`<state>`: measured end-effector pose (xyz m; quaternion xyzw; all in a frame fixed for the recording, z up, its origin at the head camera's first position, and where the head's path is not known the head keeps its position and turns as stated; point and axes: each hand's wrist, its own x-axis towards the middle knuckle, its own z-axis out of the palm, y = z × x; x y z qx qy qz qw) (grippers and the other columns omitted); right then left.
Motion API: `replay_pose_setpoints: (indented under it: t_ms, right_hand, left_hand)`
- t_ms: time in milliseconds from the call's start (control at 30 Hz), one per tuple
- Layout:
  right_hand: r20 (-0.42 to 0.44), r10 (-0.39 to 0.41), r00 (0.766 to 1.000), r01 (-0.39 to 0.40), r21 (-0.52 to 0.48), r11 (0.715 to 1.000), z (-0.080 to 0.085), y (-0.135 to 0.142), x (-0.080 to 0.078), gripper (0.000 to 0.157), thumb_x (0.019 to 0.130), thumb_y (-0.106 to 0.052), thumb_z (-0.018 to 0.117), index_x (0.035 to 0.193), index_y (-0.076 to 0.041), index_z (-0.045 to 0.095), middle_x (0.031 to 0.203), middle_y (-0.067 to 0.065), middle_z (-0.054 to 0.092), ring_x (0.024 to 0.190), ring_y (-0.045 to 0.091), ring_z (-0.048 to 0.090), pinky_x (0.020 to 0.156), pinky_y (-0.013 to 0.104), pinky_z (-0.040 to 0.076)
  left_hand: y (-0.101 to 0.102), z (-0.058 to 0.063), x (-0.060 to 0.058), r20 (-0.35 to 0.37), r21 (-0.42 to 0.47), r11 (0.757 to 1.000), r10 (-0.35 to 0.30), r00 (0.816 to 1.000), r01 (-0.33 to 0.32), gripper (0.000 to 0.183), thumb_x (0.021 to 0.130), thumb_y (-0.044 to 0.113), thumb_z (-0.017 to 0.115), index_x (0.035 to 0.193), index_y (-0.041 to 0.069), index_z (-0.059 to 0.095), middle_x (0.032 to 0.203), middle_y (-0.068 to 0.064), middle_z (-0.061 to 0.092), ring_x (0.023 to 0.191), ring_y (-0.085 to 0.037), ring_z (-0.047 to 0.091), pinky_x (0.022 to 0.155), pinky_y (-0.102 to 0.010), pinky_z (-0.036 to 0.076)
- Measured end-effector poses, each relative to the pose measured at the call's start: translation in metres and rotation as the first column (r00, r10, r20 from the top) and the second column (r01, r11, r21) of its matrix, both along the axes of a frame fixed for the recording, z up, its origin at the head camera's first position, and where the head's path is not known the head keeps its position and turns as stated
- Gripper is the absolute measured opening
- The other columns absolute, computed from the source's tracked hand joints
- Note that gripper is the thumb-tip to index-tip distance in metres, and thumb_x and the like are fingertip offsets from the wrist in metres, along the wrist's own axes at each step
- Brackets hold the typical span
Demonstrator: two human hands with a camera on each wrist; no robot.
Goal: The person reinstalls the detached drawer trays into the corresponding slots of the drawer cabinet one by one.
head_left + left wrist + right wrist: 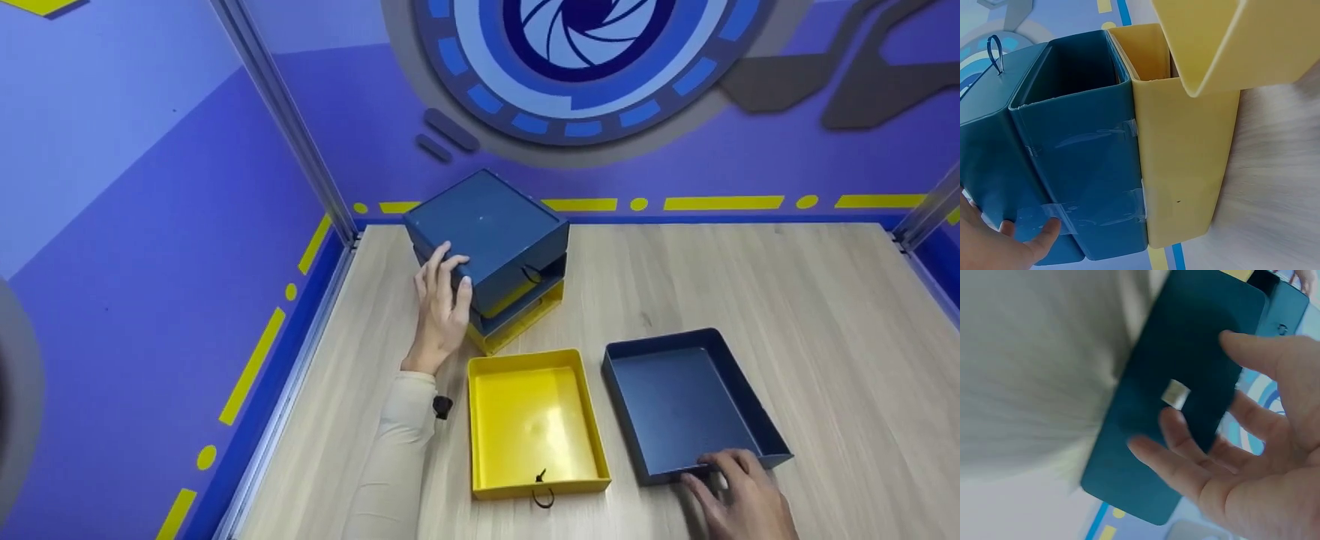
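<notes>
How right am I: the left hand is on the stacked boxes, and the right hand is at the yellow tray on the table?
One slip: the right hand is at the dark blue tray, not the yellow tray, as the head view shows. The left hand is indeed on the stacked boxes.

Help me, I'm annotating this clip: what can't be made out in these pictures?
Left wrist: part of the yellow compartment, hidden by the yellow tray.
Right wrist: what the pale patch on the dark tray is; blurred.
Head: part of the right hand, cut off by the bottom edge.
</notes>
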<state>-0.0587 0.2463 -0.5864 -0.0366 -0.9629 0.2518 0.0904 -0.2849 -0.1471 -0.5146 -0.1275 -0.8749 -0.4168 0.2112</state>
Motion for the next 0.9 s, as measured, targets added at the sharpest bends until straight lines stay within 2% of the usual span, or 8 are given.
replay_pose_setpoints:
  t_ms: [133, 267, 367, 433, 533, 667, 767, 900]
  right_hand:
    - [-0.120, -0.023, 0.992, 0.024, 0.006, 1.000, -0.005, 0.000, -0.002, 0.027, 0.077, -0.015, 0.095, 0.094, -0.007, 0.077, 0.096, 0.011, 0.064, 0.083, 0.031, 0.066, 0.071, 0.055, 0.055]
    - [-0.195, -0.017, 0.981, 0.018, 0.003, 1.000, -0.004, 0.003, -0.007, 0.029, 0.074, -0.012, 0.096, 0.094, -0.007, 0.077, 0.096, 0.009, 0.065, 0.086, 0.032, 0.067, 0.075, 0.055, 0.055]
    - [-0.251, -0.006, 0.968, 0.005, -0.008, 1.000, 0.000, 0.006, -0.014, 0.030, 0.072, -0.011, 0.098, 0.094, -0.008, 0.077, 0.097, 0.006, 0.066, 0.088, 0.032, 0.067, 0.078, 0.035, 0.055]
    - [-0.289, 0.003, 0.957, -0.007, -0.012, 1.000, 0.004, 0.008, -0.019, 0.032, 0.070, -0.010, 0.098, 0.093, -0.008, 0.077, 0.096, 0.005, 0.067, 0.087, 0.031, 0.066, 0.077, 0.020, 0.050]
    - [-0.323, 0.021, 0.946, -0.030, -0.021, 0.999, 0.012, 0.009, -0.026, 0.033, 0.069, -0.010, 0.099, 0.093, -0.008, 0.077, 0.095, 0.004, 0.067, 0.085, 0.030, 0.066, 0.077, 0.008, 0.041]
    - [-0.384, 0.074, 0.920, -0.083, -0.008, 0.996, 0.023, 0.007, -0.037, 0.036, 0.066, -0.006, 0.100, 0.093, -0.006, 0.076, 0.095, 0.006, 0.067, 0.083, 0.029, 0.067, 0.078, 0.009, 0.043]
    - [-0.411, 0.111, 0.905, -0.124, -0.005, 0.992, 0.029, 0.003, -0.044, 0.037, 0.065, -0.005, 0.100, 0.092, -0.007, 0.076, 0.095, 0.004, 0.067, 0.083, 0.023, 0.067, 0.078, 0.008, 0.044]
    - [-0.395, 0.142, 0.907, -0.164, -0.021, 0.986, 0.038, -0.008, -0.051, 0.036, 0.067, -0.007, 0.101, 0.093, -0.012, 0.076, 0.097, -0.002, 0.066, 0.084, 0.016, 0.066, 0.079, 0.004, 0.042]
  left_hand:
    - [-0.001, 0.000, 0.000, 0.005, -0.001, 1.000, 0.003, 1.000, -0.003, 0.036, 0.112, 0.035, 0.042, 0.145, 0.023, 0.052, 0.174, -0.002, 0.027, 0.156, -0.034, 0.024, 0.125, -0.065, 0.028]
    - [-0.001, -0.001, -0.001, -0.004, 0.005, 1.000, 0.001, 1.000, -0.001, 0.036, 0.112, 0.034, 0.043, 0.144, 0.022, 0.052, 0.174, -0.004, 0.028, 0.156, -0.035, 0.025, 0.124, -0.066, 0.029]
    - [0.000, -0.001, -0.001, -0.009, 0.012, 1.000, -0.006, 1.000, 0.006, 0.036, 0.111, 0.034, 0.043, 0.144, 0.021, 0.052, 0.174, -0.005, 0.028, 0.155, -0.036, 0.026, 0.124, -0.066, 0.030]
    - [0.000, -0.001, -0.001, -0.012, 0.013, 1.000, -0.010, 1.000, 0.010, 0.036, 0.112, 0.033, 0.043, 0.144, 0.021, 0.052, 0.174, -0.005, 0.028, 0.155, -0.036, 0.026, 0.124, -0.066, 0.029]
    - [0.000, 0.000, -0.001, -0.012, 0.006, 1.000, -0.009, 1.000, 0.009, 0.036, 0.112, 0.034, 0.044, 0.144, 0.022, 0.052, 0.173, -0.005, 0.028, 0.155, -0.036, 0.026, 0.124, -0.066, 0.029]
    - [-0.001, 0.000, -0.001, -0.005, 0.004, 1.000, -0.014, 1.000, 0.014, 0.035, 0.112, 0.034, 0.044, 0.144, 0.022, 0.051, 0.173, -0.005, 0.028, 0.155, -0.035, 0.026, 0.125, -0.066, 0.028]
    - [-0.001, 0.000, -0.001, 0.006, 0.002, 1.000, -0.014, 1.000, 0.014, 0.036, 0.112, 0.035, 0.043, 0.145, 0.023, 0.051, 0.174, -0.004, 0.027, 0.156, -0.034, 0.025, 0.125, -0.065, 0.028]
    - [-0.002, 0.001, -0.002, 0.016, 0.002, 1.000, -0.011, 1.000, 0.011, 0.036, 0.112, 0.036, 0.043, 0.145, 0.023, 0.052, 0.174, -0.004, 0.028, 0.156, -0.033, 0.025, 0.126, -0.064, 0.028]
